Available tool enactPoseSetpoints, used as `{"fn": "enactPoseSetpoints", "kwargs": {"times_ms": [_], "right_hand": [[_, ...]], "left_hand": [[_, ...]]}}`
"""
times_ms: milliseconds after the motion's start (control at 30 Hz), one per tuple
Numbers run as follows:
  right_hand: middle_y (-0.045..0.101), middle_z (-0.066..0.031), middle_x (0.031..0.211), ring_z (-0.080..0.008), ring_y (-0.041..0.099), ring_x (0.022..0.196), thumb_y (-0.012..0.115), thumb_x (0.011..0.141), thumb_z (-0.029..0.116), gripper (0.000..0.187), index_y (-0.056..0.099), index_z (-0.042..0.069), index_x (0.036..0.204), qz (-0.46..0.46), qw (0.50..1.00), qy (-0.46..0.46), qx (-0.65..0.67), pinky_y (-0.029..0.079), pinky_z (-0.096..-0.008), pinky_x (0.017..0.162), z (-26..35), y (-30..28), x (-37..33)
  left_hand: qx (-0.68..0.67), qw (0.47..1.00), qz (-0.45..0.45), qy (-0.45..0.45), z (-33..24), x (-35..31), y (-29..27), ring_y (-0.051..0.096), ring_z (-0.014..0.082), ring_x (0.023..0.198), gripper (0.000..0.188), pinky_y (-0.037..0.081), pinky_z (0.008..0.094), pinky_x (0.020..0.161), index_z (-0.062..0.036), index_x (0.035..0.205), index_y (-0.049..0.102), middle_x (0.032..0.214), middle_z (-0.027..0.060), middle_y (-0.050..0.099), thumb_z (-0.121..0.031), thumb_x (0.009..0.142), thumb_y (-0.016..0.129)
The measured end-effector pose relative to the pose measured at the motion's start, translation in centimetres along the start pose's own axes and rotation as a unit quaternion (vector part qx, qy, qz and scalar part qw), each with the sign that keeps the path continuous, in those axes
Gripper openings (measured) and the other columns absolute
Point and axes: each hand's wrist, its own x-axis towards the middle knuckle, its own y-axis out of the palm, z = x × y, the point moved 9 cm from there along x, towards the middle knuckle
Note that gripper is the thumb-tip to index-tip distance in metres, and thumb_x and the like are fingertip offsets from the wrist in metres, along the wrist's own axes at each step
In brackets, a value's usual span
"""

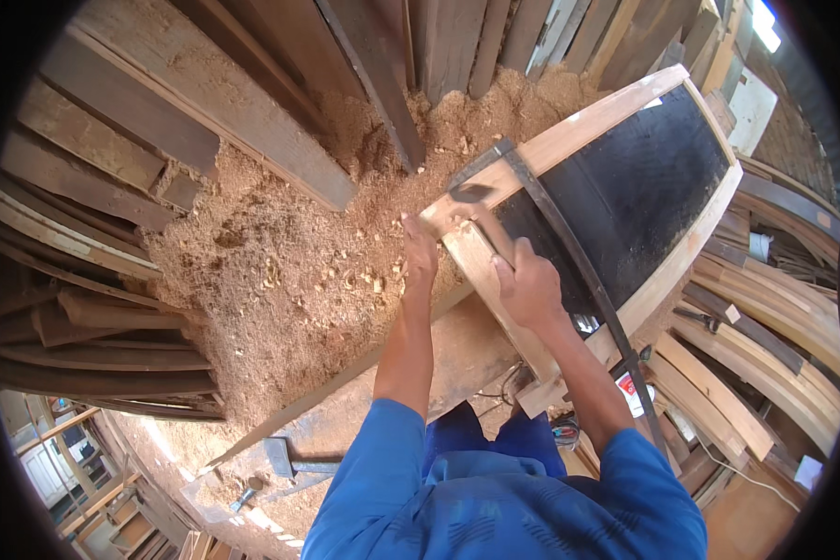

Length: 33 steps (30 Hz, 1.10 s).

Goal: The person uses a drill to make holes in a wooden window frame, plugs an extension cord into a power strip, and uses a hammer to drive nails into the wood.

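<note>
A hammer (495, 231) with a wooden handle is in my right hand (530, 287), fingers wrapped round it. Its dark head (472, 193) is blurred and hangs over the corner joint of a pale wooden frame (579, 140). At that same corner, my left hand (420, 254) grips the frame's near-left end; some of its fingers are hidden. A black panel (625, 201) fills the frame. Across the frame runs a long dark bar clamp (579, 252), its jaw by the upper rail. The frame's lower rail (495, 289) slopes toward me, below my right hand.
Wood shavings (289, 280) cover the ground beyond the wooden bench (364, 373). A hatchet-like tool (280, 457) and a small blue-handled tool (247, 495) lie at lower left. Upright boards (205, 103) stand behind; curved planks (765, 308) are stacked at right.
</note>
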Motion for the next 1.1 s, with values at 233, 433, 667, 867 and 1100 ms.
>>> {"fn": "enactPoseSetpoints", "kwargs": {"times_ms": [233, 433, 667, 867, 1100], "right_hand": [[0.066, -0.0265, 0.075, -0.0462, 0.068, 0.074, 0.061, 0.096, 0.029, 0.029, 0.049, 0.002, 0.093, -0.003, 1.000, 0.020, -0.001, 0.054, -0.0538, 0.066, -0.8, -0.6, 0.4], [0.067, -0.0266, 0.077, -0.0471, 0.068, 0.076, 0.059, 0.098, 0.030, 0.030, 0.049, 0.002, 0.096, 0.021, 0.998, 0.050, -0.034, 0.053, -0.0560, 0.069, -2.2, 0.9, 0.8], [0.062, -0.0262, 0.098, -0.0442, 0.063, 0.092, 0.054, 0.096, 0.020, 0.019, 0.052, 0.005, 0.107, 0.117, 0.991, 0.039, 0.058, 0.050, -0.0540, 0.081, 2.4, 5.1, -10.1], [0.058, -0.0237, 0.112, -0.0414, 0.058, 0.107, 0.062, 0.084, 0.014, 0.054, 0.051, 0.012, 0.137, 0.085, 0.986, 0.006, 0.141, 0.049, -0.0514, 0.086, 3.0, 11.8, -16.7], [0.064, -0.0211, 0.107, -0.0413, 0.059, 0.102, 0.068, 0.082, 0.016, 0.026, 0.067, 0.004, 0.105, -0.053, 0.986, -0.106, 0.121, 0.048, -0.0486, 0.089, -5.6, 2.6, -22.2]], "left_hand": [[-0.015, 1.000, 0.012, -0.020, 3.3, 0.8, -1.1, 0.049, 0.0373, 0.130, 0.082, 0.036, 0.0426, 0.113, 0.0088, 0.147, 0.039, 0.141, 0.0267, 0.052, -0.060, 0.105, 0.021], [-0.003, 0.999, 0.036, 0.001, -0.6, 0.8, 0.9, 0.052, 0.0336, 0.126, 0.084, 0.037, 0.0419, 0.111, 0.0059, 0.143, 0.046, 0.137, 0.0245, 0.055, -0.064, 0.103, 0.021], [0.140, 0.982, 0.082, 0.096, -4.0, 2.0, -2.5, 0.057, 0.0295, 0.111, 0.052, 0.043, 0.0421, 0.099, -0.0015, 0.134, 0.049, 0.122, 0.0199, 0.058, -0.045, 0.106, 0.041], [0.437, 0.804, 0.047, 0.400, -12.5, 6.9, 1.6, 0.059, 0.0223, 0.092, 0.049, 0.048, 0.0382, 0.084, 0.0009, 0.118, 0.060, 0.104, 0.0138, 0.064, -0.044, 0.099, 0.059], [0.541, 0.779, 0.177, 0.263, -10.6, 6.8, 11.8, 0.054, 0.0455, 0.125, 0.064, 0.042, 0.0479, 0.104, 0.0016, 0.128, 0.055, 0.131, 0.0314, 0.057, -0.056, 0.100, 0.044]]}}
